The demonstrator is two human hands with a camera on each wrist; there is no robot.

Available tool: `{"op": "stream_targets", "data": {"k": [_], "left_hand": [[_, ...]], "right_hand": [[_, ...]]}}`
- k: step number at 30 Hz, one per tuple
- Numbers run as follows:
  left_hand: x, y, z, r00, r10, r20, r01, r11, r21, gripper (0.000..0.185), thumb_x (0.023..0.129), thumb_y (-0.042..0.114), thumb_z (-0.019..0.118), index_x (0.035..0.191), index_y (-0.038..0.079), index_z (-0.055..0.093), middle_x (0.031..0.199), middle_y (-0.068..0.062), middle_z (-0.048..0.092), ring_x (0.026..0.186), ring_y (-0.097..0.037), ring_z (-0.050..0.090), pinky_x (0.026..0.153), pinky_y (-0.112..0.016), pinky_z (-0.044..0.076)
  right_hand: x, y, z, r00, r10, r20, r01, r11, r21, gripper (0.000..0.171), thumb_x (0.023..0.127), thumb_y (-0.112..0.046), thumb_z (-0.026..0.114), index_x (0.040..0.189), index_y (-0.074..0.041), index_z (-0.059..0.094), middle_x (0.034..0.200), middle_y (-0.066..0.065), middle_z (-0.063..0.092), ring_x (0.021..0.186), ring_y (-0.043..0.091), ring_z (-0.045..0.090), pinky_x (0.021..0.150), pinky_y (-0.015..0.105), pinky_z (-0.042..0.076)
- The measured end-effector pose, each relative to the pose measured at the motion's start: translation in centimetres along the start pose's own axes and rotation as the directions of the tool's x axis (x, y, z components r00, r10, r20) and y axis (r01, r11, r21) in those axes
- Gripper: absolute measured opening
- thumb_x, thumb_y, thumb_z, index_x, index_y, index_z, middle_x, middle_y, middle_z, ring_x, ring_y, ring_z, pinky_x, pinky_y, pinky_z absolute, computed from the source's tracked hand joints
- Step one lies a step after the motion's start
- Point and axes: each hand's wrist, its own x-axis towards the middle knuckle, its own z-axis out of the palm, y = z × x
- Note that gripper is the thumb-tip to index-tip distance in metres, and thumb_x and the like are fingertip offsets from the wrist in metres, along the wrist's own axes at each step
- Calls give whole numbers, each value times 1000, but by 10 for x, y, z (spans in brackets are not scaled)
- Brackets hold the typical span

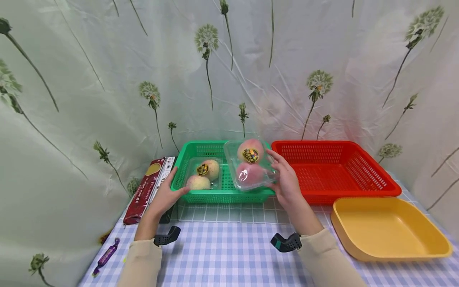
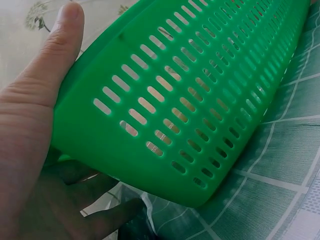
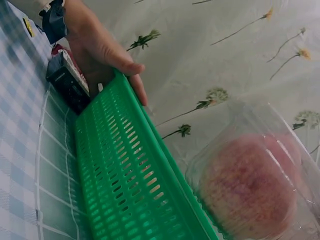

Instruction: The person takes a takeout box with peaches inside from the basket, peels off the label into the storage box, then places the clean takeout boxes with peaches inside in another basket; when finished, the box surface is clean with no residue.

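Right hand (image 1: 287,185) has its grip around a clear peach pack (image 1: 250,164), probably lifted over the green basket (image 1: 222,195) mid-frame (left hand (image 1: 165,196) clutches its corner).

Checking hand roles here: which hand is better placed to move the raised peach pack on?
Right. The right hand already holds the clear peach pack above the green basket. The left hand has its grip on that basket's corner, likely steadying it.
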Motion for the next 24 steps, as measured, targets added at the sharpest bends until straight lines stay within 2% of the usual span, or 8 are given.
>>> {"op": "stream_targets", "data": {"k": [4,12,15,18,21,24], "left_hand": [[0,0,0,1000,13,5,-13,1000,-8,97,93,36,69,162,20,3,167,-20,11,151,-47,18,117,-67,24],[-4,2,1,1000,-24,10,24,999,-24,98,93,39,69,162,22,2,168,-19,10,152,-44,16,117,-66,24],[-4,4,1,1000,-27,5,27,999,-28,98,92,40,69,162,22,2,168,-18,10,152,-44,16,118,-66,23],[-4,5,1,999,-32,6,32,999,-30,98,92,40,69,162,23,2,168,-18,10,153,-43,16,118,-66,23],[-4,5,1,999,-37,5,38,999,-26,98,92,40,69,162,23,2,168,-19,11,153,-43,16,118,-66,23],[-3,4,1,999,-42,-1,42,999,-21,98,92,41,68,162,23,2,168,-19,12,152,-44,16,118,-66,24]], "right_hand": [[-8,-1,-5,999,-5,47,3,1000,31,48,104,-13,31,149,-23,46,158,2,37,134,28,42,98,44,47],[-23,1,-13,993,-20,120,19,1000,6,46,107,-18,28,150,-22,43,156,7,39,142,31,34,99,44,51],[-29,0,-17,989,-23,148,25,1000,-15,45,107,-19,30,149,-22,44,156,7,39,143,30,33,106,48,47],[-34,0,-21,983,-22,183,26,999,-18,45,106,-17,31,149,-21,45,156,8,38,145,30,30,115,55,38],[-38,0,-25,975,-17,224,21,1000,-16,45,105,-15,32,147,-21,46,157,8,35,147,29,24,117,61,32],[-41,3,-30,964,-16,267,28,999,-44,46,104,-14,32,147,-21,47,157,8,34,145,29,24,114,62,35]]}}
